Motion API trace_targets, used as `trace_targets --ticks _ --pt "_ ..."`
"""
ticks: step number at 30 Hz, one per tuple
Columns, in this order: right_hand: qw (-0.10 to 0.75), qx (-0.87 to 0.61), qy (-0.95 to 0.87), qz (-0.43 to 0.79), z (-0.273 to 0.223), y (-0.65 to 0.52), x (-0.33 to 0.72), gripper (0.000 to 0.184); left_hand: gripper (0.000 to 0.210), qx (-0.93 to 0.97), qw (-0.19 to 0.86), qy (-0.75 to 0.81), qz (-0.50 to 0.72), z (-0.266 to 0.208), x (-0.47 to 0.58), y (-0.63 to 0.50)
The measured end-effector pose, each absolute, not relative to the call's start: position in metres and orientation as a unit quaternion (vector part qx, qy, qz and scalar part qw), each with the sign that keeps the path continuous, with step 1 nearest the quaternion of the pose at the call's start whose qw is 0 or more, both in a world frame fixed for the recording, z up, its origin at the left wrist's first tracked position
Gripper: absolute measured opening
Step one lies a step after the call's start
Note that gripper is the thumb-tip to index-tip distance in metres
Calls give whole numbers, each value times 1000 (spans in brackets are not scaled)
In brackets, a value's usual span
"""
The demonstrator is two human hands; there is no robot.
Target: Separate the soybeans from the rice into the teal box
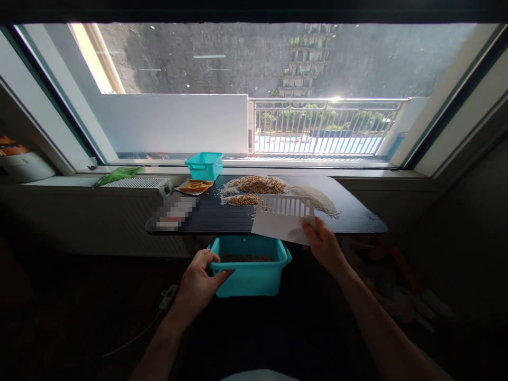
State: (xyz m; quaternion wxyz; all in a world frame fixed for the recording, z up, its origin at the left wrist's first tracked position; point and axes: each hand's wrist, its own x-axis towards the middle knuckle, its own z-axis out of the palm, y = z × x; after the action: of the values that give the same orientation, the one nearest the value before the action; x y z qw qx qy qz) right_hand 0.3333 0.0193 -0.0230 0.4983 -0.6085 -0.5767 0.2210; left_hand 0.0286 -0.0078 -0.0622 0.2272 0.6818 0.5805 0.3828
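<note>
My left hand (199, 279) grips the near left rim of a turquoise plastic bin (250, 279) just below the table's front edge. Small brownish grains lie in its bottom, too dark to name. In my right hand (324, 244) is a white sheet with a row of slots (280, 225), its slotted edge tilted up and away, over the table front. Behind it, a pile of tan kernels (262, 184) mixed with white grains spreads on the dark table (214, 222). A mound of white grains (315, 197) lies right of the kernels, and a smaller heap of kernels (243, 200) lies nearer.
A smaller turquoise basket (205, 168) stands by the window at the table's back left, beside an orange packet (194, 186). A blurred-out item (177, 212) lies at the left edge. Left of the table is a radiator (135, 183) with a green cloth (121, 175).
</note>
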Motion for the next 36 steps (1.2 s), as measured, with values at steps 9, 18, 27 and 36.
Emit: trace_targets --ticks 9,18,27,36 --pt "480 -665 -565 88 -10 53 341 28 33 684 245 579 369 -68 23 -2" --pt "469 -667 -573 80 -18 64 332 25 33 682 249 583 365 -69 23 -1" --pt "500 -646 -562 124 -16 71 325 22 31 675 245 583 380 -64 27 -5" --pt "497 -652 -556 138 -20 64 327 21 27 679 232 581 384 -63 29 -8"
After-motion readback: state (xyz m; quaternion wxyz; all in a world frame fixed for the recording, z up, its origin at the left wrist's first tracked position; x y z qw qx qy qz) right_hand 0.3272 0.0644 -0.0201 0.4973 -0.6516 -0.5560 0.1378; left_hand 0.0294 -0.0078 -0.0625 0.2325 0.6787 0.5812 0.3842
